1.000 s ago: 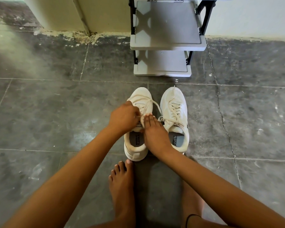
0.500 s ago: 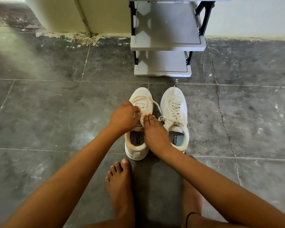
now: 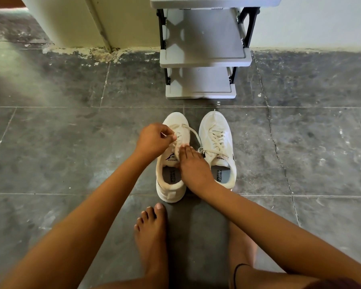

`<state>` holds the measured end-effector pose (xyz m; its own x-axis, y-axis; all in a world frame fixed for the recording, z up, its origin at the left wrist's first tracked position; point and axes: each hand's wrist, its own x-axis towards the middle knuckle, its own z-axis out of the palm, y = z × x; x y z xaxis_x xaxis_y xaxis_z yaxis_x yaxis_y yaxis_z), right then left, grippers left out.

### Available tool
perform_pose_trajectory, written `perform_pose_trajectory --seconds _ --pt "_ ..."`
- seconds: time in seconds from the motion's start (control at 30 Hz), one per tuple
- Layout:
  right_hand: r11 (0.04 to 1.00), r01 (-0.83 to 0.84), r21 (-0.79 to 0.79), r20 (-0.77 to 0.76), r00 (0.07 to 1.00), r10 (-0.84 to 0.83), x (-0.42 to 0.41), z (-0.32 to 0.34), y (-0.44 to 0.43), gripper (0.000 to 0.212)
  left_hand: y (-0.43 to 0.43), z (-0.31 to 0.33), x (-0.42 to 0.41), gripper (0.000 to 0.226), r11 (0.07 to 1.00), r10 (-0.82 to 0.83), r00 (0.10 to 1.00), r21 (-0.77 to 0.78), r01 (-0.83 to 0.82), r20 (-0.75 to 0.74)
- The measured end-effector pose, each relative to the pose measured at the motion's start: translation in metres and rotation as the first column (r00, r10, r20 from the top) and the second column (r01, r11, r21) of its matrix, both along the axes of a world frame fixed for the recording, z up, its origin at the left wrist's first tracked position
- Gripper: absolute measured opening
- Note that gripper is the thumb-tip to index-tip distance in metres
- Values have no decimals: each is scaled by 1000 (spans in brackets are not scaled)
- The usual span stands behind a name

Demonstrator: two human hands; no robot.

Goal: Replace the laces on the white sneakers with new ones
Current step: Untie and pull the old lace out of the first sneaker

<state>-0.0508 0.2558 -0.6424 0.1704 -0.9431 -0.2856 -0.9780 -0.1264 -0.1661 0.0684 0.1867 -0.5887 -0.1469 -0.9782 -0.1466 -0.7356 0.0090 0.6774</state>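
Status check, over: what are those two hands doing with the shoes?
Left hand pinches a lace of the left sneaker. Right hand flat, pressing its tongue. Right sneaker laced. Nothing blocking.

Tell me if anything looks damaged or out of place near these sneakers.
Nothing is spilled. The wall base is chipped and crumbling where it meets the floor, left of the grey rack. One lace is loose, pinched by the left hand, which fits unlacing.

light: soft daylight, brighter upper left | shadows: soft | focus: sharp | edges: bowed
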Motion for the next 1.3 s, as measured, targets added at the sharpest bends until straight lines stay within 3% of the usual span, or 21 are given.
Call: perform_pose_trajectory --seconds 0.1,0.27,0.3,0.37,0.43,0.5,0.57,0.6,0.67,0.73,0.83,0.93,0.97,1.03,1.1,1.13,1.2,1.23,1.3 --pt "1000 -14 22 -20 1000 14 4 1 -3 55 1 -10 8 30 986 -168 943 38 164 288" --pt "1000 -6 28 -30 1000 7 3 2 -2 55 8 -15 4 18 982 -151 897 -42 185 415" --pt "1000 -6 29 -33 999 7 3 3 -2 55 6 -13 2 15 985 -142 913 -36 168 382" --pt "999 1 34 -37 999 1 2 3 -2 55 -1 -5 0 9 995 -85 993 61 80 76" --pt "999 1 43 -37 999 1 2 4 -2 55 -4 11 1 12 975 62 943 223 13 -326" --pt "999 -5 44 -29 1000 6 4 5 -3 56 -6 18 4 11 977 115 895 211 -23 -432" --pt "999 -6 38 -20 1000 7 5 6 -4 56 -7 18 6 7 994 32 969 107 -6 -246" --pt "999 -8 36 -22 1000 9 5 7 -4 56 -7 14 7 20 995 -53 996 80 59 -78" --pt "999 -14 41 -30 999 15 3 7 -3 57 -4 2 7 35 970 -231 956 116 213 182" --pt "999 -20 40 -29 999 21 2 6 -2 58 2 -10 7 32 963 -263 938 119 242 225" --pt "999 -22 31 -25 999 23 4 5 -3 57 6 -17 5 18 991 -133 955 39 127 265" --pt "999 -19 28 -18 1000 20 3 4 -3 56 2 -13 1 15 988 -135 919 -15 151 371" --pt "999 -16 28 -16 1000 16 2 4 -2 56 0 -10 0 14 988 -129 930 -31 149 344" --pt "1000 -8 23 -13 1000 8 -1 4 -1 55 -1 -4 -1 8 998 -60 996 8 60 61" --pt "1000 -5 18 -7 1000 5 -2 4 0 55 2 4 -2 12 993 80 943 106 -48 -322" --pt "1000 -5 21 -1 1000 5 -1 4 -1 55 4 5 -2 11 990 120 907 116 -79 -405" --pt "999 -11 33 -2 1000 11 1 4 -3 57 5 1 -1 6 998 54 958 46 -43 -283" --pt "999 -17 38 -7 1000 17 2 5 -4 58 4 -3 0 18 1000 -19 993 20 21 -113" --pt "999 -18 39 -8 1000 18 4 4 -4 57 3 -15 4 34 985 -171 959 66 160 225"
